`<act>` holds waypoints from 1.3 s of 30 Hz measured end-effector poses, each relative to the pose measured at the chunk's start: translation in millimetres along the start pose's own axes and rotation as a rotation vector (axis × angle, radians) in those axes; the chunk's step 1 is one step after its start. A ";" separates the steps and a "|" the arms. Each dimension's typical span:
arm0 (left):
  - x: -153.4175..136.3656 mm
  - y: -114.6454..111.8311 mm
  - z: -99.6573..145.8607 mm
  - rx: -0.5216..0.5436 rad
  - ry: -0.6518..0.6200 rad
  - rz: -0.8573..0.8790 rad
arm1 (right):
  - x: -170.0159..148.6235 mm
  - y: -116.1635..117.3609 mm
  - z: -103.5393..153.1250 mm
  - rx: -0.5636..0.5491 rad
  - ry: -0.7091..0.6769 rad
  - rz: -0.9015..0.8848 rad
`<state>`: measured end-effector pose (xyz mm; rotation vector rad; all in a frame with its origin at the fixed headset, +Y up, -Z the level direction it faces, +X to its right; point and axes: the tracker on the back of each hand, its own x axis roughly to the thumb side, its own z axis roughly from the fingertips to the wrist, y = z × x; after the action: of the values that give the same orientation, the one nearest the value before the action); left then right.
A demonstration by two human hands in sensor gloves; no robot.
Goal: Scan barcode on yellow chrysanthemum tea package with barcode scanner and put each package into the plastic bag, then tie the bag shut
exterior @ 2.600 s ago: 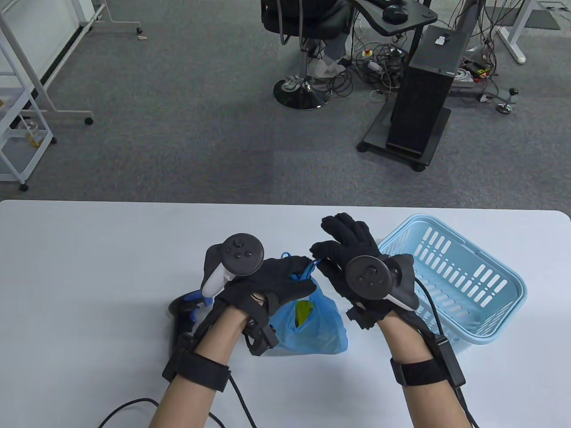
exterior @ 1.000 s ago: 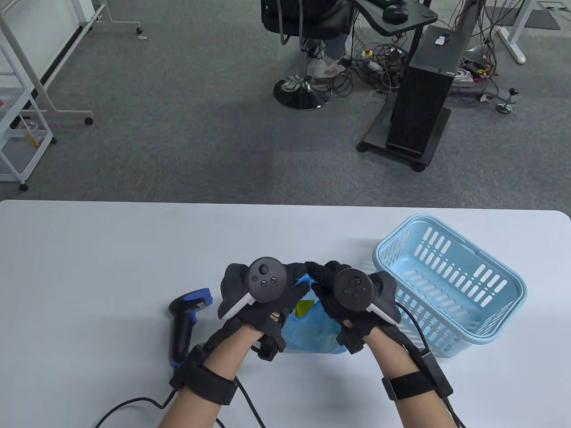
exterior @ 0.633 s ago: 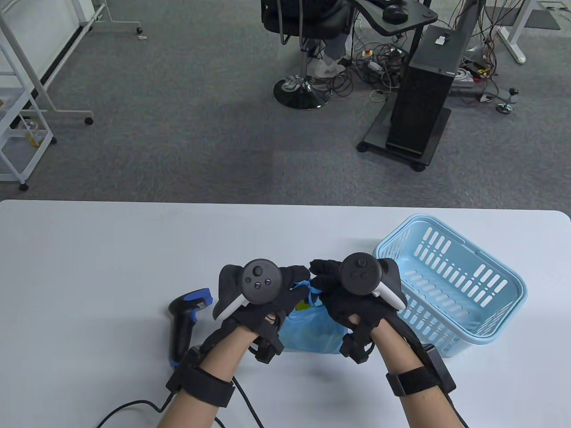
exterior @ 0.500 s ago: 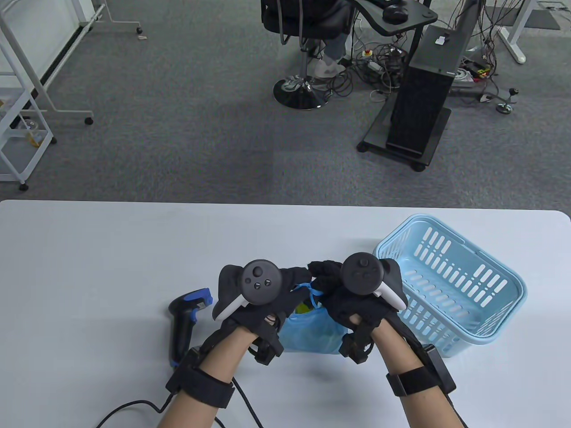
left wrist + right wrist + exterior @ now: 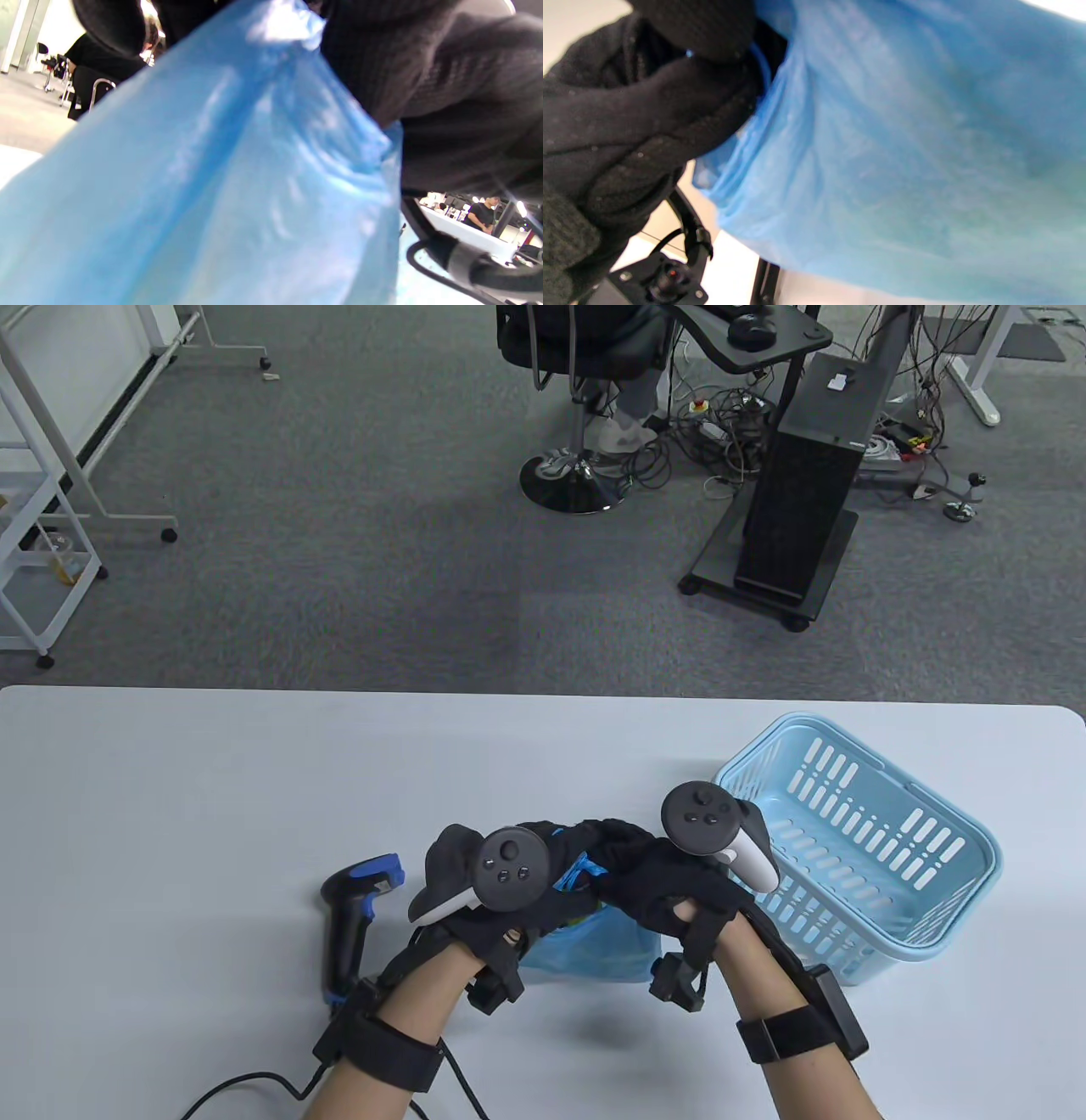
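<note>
While knotting, left hand (image 5: 496, 891) and right hand (image 5: 670, 882) both clenched on blue plastic bag (image 5: 594, 954) handles (image 5: 581, 872), bag body hanging directly beneath and between both, equally near, scanner (image 5: 348, 916) left.

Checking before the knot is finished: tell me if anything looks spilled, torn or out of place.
Nothing stands out. Both hands, left hand and right hand, grip the blue bag handles; scanner and basket sit undisturbed.
</note>
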<state>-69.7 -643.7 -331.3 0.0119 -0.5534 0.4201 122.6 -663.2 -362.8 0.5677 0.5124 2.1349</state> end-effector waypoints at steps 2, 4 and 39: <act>-2.8 2.3 0.6 0.034 0.001 0.033 | -3.1 -2.4 1.3 0.024 -0.006 0.000; -4.9 3.8 0.7 0.025 0.021 0.060 | -4.0 -2.3 2.8 0.025 0.003 -0.032; -60.0 -13.6 -10.3 -0.176 0.117 0.692 | 28.0 21.4 18.6 -0.459 -0.093 0.756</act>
<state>-105.3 -677.9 -369.5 -0.3810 -0.4664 1.0368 104.4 -649.5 -330.1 0.6515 -0.3093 2.7902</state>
